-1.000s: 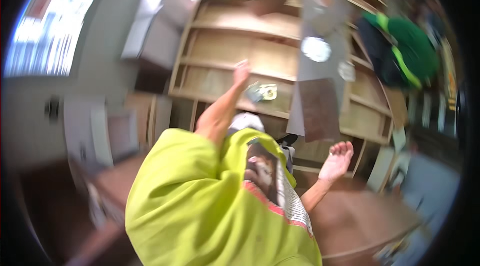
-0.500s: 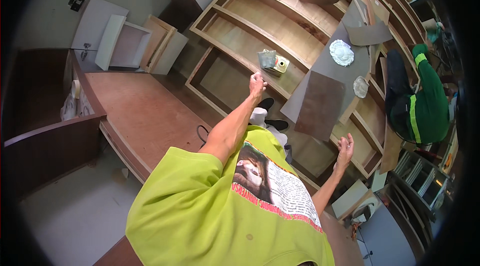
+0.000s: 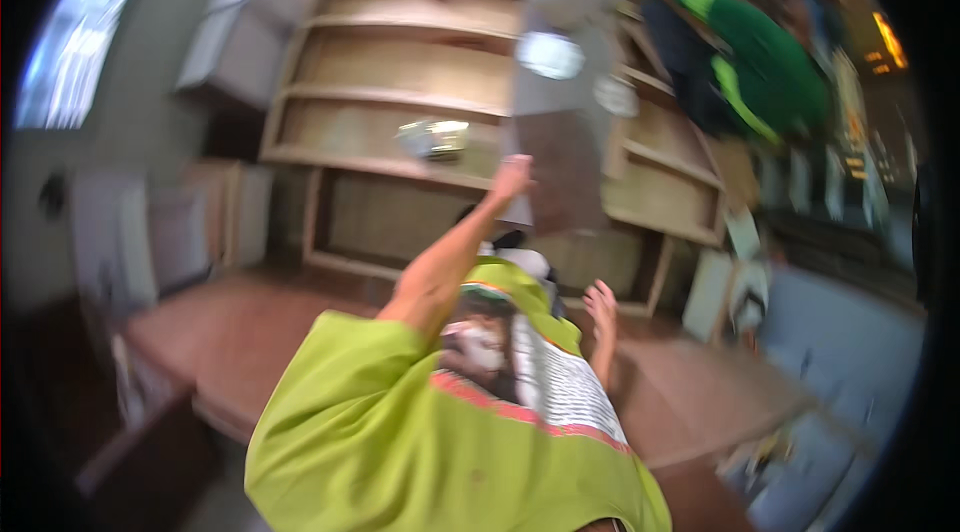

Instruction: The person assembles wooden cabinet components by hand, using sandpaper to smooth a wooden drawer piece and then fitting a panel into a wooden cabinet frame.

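My left hand [image 3: 513, 177] is raised in front of the wooden shelf frame [image 3: 400, 172], its fingers curled in; motion blur hides whether anything is in them. Just beyond it, and partly behind it, lies a brown sheet [image 3: 565, 172] across the frame. My right hand [image 3: 601, 304] is lower and farther right, near the frame's front edge, fingers stretched and slightly apart, holding nothing. A yellowish can [image 3: 449, 139] and a grey cup [image 3: 414, 140] stand together on the frame, to the left of my left hand.
Grey sheet material [image 3: 580, 7] carries a white round bundle [image 3: 550, 55] and a smaller pale one [image 3: 615, 96]. A person in green [image 3: 765, 67] bends over at the right. Reddish-brown boards [image 3: 235, 322] lie at left and right; cabinet pieces [image 3: 175, 232] stand far left.
My view has swung to the right and blurred, so the frame and the person appear farther left. Both hands remain raised, the left curled and the right open.
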The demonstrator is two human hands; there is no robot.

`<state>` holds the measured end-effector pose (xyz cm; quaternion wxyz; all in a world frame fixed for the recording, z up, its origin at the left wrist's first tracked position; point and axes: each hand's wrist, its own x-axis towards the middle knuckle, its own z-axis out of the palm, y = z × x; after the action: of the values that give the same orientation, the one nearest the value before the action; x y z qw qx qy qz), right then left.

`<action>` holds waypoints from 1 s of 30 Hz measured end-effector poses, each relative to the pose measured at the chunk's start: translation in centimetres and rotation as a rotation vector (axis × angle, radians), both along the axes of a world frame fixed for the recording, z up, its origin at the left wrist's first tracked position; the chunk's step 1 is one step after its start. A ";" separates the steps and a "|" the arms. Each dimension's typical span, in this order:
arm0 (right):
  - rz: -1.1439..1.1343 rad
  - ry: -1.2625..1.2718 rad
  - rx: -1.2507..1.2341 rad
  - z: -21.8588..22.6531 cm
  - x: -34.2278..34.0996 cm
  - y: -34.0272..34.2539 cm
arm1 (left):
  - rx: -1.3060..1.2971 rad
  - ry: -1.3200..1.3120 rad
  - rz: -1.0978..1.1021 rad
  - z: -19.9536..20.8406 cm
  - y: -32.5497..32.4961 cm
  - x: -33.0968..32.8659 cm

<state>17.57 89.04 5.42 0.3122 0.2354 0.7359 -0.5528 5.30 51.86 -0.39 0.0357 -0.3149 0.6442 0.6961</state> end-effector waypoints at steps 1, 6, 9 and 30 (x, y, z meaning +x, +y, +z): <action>-0.133 -0.033 -0.035 0.6 0.5 0.7 | 0.077 -0.010 -0.052 0.4 0.7 0.1; -0.269 0.001 0.067 1.3 0.8 6.5 | 0.465 -0.230 0.120 0.7 0.3 1.7; -0.370 0.017 0.090 0.8 0.8 11.1 | 0.497 -0.173 0.030 0.9 0.0 3.5; -1.222 0.254 0.384 -7.4 -31.5 63.9 | -0.192 -0.562 -0.221 10.7 18.4 -2.3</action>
<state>-13.98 152.94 -1.94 -0.1952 0.5957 0.5865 -0.5129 3.00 70.24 10.35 0.2577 -0.4248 0.7024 0.5097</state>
